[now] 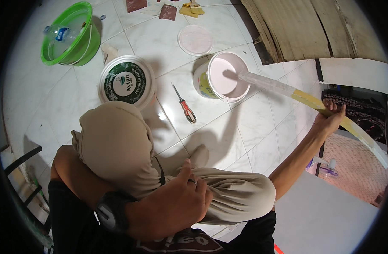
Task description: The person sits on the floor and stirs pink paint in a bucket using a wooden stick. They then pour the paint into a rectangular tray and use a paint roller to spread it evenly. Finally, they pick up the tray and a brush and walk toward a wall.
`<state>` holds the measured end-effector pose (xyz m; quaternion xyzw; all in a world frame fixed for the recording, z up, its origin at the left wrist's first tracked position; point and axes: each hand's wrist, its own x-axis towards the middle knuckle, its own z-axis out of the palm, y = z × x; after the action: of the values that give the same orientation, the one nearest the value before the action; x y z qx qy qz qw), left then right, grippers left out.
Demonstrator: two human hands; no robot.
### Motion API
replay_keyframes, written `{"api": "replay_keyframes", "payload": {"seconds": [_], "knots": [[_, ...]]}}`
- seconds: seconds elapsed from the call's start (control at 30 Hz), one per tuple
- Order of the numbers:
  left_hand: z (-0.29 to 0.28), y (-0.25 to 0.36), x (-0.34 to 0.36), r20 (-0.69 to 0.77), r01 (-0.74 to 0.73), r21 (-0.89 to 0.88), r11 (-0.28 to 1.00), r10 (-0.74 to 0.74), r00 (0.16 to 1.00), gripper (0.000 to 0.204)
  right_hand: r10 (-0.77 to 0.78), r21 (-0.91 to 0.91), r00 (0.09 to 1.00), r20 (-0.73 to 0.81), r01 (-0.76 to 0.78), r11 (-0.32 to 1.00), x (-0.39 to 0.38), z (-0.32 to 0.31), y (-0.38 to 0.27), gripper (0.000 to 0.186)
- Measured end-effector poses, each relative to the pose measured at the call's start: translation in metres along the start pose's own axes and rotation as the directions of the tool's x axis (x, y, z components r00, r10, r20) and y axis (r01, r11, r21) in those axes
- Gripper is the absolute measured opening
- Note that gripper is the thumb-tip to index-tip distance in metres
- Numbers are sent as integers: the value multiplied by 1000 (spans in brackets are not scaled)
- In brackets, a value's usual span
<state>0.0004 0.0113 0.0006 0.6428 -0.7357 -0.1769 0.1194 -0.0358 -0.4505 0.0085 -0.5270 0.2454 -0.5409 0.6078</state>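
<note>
My right hand (331, 120) is closed around a long flat stick (275, 87), pale and whitish with yellow stretches. Its lower end reaches into an open white paint bucket (201, 84), onto pale pink paint (224, 80). Past my grip, the other end of the stick slants down to the right. My left hand (177, 201), with a ring and a dark wristwatch (111, 213), rests over my lap near my folded leg. Its fingers are loosely bent and a little apart, and nothing shows in them. A red-and-black screwdriver (185, 106) lies on the tiles between the buckets.
A lidded paint bucket (151, 91) stands beyond my left knee. Behind it is a green pail (87, 42) holding a plastic bottle (63, 34). A round lid (195, 40), sandpaper pieces (167, 12) and brushes (193, 9) lie farther off. Wooden boards (304, 29) flank the far right.
</note>
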Motion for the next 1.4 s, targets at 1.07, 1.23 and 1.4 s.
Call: {"api": "replay_keyframes", "payload": {"seconds": [1.07,1.23,1.4], "knots": [[-9,-3,3,45,-12,-15,1000,13,999,23,669,769,740,68,-466,437,66,-135,92,36],[5,1,1,-53,31,-79,996,-35,998,23,311,627,898,312,-440,643,97,-126,21,49],[0,-2,-10,-140,-53,-75,996,42,989,29,-213,294,962,170,157,943,43,51,-74,48]]}}
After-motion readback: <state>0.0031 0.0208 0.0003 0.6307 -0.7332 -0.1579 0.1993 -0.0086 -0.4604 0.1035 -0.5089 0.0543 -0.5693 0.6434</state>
